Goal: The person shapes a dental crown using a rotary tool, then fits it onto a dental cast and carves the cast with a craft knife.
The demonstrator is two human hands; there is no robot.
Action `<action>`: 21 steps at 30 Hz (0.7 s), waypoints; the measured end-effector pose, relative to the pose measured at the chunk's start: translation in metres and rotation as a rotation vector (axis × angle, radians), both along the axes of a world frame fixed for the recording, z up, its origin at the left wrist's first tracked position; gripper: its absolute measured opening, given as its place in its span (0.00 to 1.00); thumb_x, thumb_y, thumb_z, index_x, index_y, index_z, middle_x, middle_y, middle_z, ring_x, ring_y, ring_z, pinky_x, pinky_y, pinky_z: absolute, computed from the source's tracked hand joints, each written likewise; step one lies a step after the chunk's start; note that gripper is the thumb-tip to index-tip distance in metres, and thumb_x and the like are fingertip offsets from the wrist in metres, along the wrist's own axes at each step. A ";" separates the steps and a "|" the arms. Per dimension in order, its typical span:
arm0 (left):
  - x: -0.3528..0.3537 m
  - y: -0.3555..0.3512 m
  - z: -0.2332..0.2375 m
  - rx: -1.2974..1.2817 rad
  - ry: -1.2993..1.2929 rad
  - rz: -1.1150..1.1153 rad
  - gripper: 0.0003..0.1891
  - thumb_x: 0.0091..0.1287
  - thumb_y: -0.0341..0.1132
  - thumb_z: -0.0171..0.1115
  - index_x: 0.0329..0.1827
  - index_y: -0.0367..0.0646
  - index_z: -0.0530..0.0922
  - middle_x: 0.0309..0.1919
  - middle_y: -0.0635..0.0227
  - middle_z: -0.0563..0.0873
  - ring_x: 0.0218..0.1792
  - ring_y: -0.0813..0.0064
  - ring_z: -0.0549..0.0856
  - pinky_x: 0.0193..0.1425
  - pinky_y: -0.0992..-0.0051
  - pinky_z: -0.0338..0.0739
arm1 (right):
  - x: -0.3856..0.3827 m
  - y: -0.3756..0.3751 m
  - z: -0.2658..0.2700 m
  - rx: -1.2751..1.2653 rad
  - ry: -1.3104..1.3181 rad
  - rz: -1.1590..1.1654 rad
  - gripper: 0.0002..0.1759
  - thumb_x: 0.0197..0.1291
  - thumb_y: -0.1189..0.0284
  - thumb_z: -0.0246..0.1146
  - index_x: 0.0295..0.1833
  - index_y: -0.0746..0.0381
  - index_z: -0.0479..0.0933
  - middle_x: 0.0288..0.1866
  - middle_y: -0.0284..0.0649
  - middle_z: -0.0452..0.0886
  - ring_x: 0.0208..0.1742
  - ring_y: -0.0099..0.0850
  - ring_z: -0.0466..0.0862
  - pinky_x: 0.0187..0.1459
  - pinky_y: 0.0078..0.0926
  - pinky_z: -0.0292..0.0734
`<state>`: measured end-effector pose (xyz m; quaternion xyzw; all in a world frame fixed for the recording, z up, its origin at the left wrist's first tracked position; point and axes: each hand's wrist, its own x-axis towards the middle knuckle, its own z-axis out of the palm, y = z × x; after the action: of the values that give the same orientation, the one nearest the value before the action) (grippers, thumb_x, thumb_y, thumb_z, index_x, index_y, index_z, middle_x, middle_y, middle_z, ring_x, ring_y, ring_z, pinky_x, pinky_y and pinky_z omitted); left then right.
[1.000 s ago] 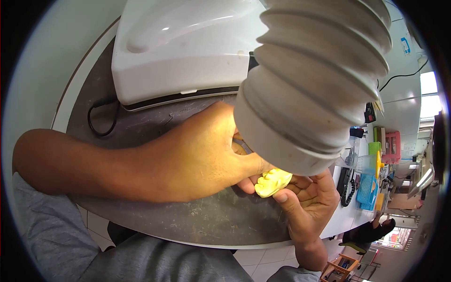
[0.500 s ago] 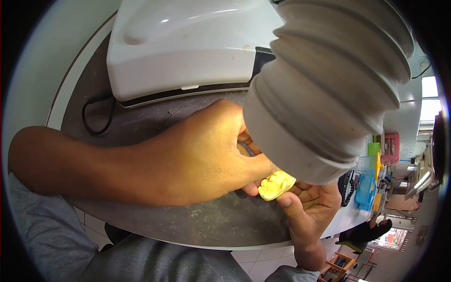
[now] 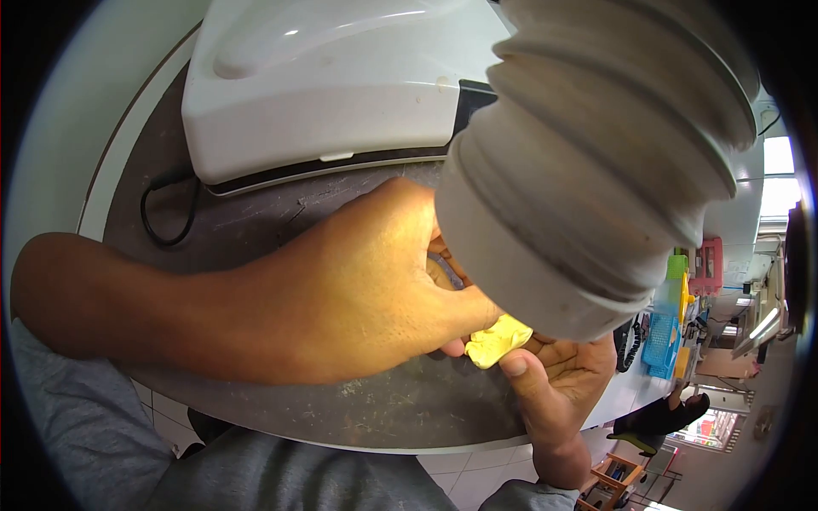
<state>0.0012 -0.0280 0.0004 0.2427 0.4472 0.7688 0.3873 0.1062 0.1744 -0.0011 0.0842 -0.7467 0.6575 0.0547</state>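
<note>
A small, bumpy yellow piece, which looks like a plaster dental cast, is between my two hands under a bright light. My left hand reaches across from the left with its back upward. Its thumb and a fingertip close on the cast's left end; its thumb tip and other fingers are partly hidden. From the lower right, my right hand grips the cast's right side, with the thumb at its lower edge and the fingers curled behind. A thick ribbed grey hose covers part of both hands.
A white machine stands at the back of the dark, scratched tabletop, with a black cable beside it. Blue baskets stand on a counter at right. Another person is farther off, near a wooden stool.
The cast has tilted slightly between my fingers and sits a little lower left. Both hands keep their hold. The whole view has shifted slightly.
</note>
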 end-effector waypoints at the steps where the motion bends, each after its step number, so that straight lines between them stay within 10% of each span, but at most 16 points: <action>1: 0.003 0.005 -0.005 -0.077 -0.030 -0.005 0.06 0.65 0.29 0.60 0.33 0.34 0.79 0.24 0.70 0.82 0.26 0.83 0.80 0.31 0.79 0.76 | 0.000 0.000 0.000 0.001 0.000 -0.001 0.34 0.57 0.87 0.68 0.67 0.77 0.60 0.64 0.56 0.71 0.57 0.41 0.84 0.56 0.30 0.85; 4: 0.006 -0.002 -0.011 0.004 0.328 0.180 0.07 0.65 0.29 0.61 0.32 0.34 0.78 0.23 0.69 0.82 0.26 0.82 0.80 0.32 0.78 0.76 | 0.000 0.003 0.001 -0.002 -0.034 0.017 0.34 0.57 0.88 0.66 0.67 0.76 0.59 0.65 0.56 0.71 0.59 0.42 0.83 0.59 0.32 0.84; 10: 0.006 0.002 -0.002 0.046 -0.085 0.128 0.07 0.65 0.29 0.64 0.32 0.33 0.77 0.23 0.69 0.83 0.26 0.82 0.81 0.32 0.77 0.75 | 0.000 0.005 0.002 -0.018 -0.036 0.060 0.34 0.58 0.89 0.63 0.68 0.75 0.57 0.67 0.58 0.68 0.62 0.43 0.81 0.62 0.34 0.81; 16: 0.009 0.002 -0.003 -0.090 0.393 0.219 0.05 0.64 0.26 0.64 0.33 0.32 0.77 0.24 0.68 0.84 0.27 0.81 0.82 0.33 0.78 0.75 | -0.001 0.007 0.006 0.074 -0.062 0.083 0.33 0.59 0.89 0.62 0.68 0.75 0.56 0.68 0.59 0.68 0.64 0.44 0.80 0.62 0.34 0.81; 21: 0.005 0.000 -0.003 -0.022 0.255 0.163 0.05 0.64 0.25 0.64 0.34 0.32 0.77 0.24 0.68 0.84 0.28 0.82 0.82 0.33 0.78 0.76 | -0.001 0.008 0.006 0.099 -0.067 0.097 0.33 0.59 0.89 0.62 0.68 0.75 0.56 0.68 0.59 0.68 0.63 0.45 0.80 0.62 0.36 0.81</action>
<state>0.0067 -0.0283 -0.0023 0.2969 0.5193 0.7558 0.2663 0.1052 0.1821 0.0052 0.1007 -0.7747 0.6243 -0.0066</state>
